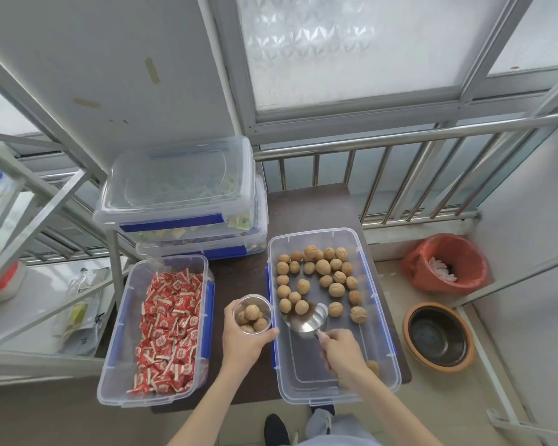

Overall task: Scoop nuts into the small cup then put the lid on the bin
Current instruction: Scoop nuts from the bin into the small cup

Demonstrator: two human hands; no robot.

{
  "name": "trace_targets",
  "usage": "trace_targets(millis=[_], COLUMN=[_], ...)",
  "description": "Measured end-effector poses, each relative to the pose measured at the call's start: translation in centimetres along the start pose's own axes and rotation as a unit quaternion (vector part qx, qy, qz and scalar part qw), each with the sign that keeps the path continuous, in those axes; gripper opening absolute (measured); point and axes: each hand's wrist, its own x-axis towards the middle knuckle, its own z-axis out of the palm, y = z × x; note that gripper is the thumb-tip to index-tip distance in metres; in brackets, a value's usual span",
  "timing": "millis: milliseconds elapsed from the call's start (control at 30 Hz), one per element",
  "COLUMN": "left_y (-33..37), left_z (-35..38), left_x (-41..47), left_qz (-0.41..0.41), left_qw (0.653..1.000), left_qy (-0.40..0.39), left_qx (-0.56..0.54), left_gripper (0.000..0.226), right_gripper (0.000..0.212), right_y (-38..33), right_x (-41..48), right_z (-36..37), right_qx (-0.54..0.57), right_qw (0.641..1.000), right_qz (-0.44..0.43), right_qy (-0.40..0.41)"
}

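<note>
Sensibly, the left hand clasps the cup beside the bin, shortening the trip for the scoop gripped by the right hand.

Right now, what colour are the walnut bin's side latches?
Blue latches on the clear plastic walnut bin, head view.

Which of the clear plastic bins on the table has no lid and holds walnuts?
The bin at the right, where the right hand holds the metal scoop. The other open bin holds red candy packets; the two stacked ones are lidded.
</note>
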Motion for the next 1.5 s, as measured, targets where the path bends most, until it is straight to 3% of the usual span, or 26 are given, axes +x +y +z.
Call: trace_targets(millis=[200,433,700,967,1167,1267,1500], left_y=[0.4,0.6,0.5,1.3,2.5,2.7,3.2], left_z=[0.3,0.2,0.2,-0.1,0.2,0.1,0.0], left_x=[-0.2,-0.2,-0.1,1.2,1.7,1.2,0.4], left_qz=[-0.015,-0.025,-0.030,0.002,0.070,0.101,0.119], left_qw=[1.000,1.000,0.999,0.998,0.995,0.990,0.988], left_qy=[0.008,0.003,-0.002,-0.009,0.007,0.014,0.016], left_qx=[0.008,0.011,0.018,0.068,0.064,0.097,0.099], left_gripper=[0.097,0.097,0.097,0.091,0.073,0.078,0.085], right_gripper=[0.023,0.033,0.030,0.039,0.039,0.043,0.043], right_y=[-1.3,-0.4,0.9,-0.4,-2.8,-5.4,-13.2], right_x=[4.2,3.1,2.1,0.1,-1.4,-2.4,-5.8], right_z=[2.9,2.3,1.1,-2.1,-5.2,-5.8,-5.1], right_qx=[0.050,0.150,0.182,0.148,-0.013,-0.138,-0.394], right_qw=[0.998,0.989,0.983,0.980,0.975,0.959,0.879], right_qz=[0.001,0.000,-0.029,-0.121,-0.196,-0.225,-0.266], right_qy=[0.046,0.012,0.010,-0.048,-0.104,-0.100,-0.042])
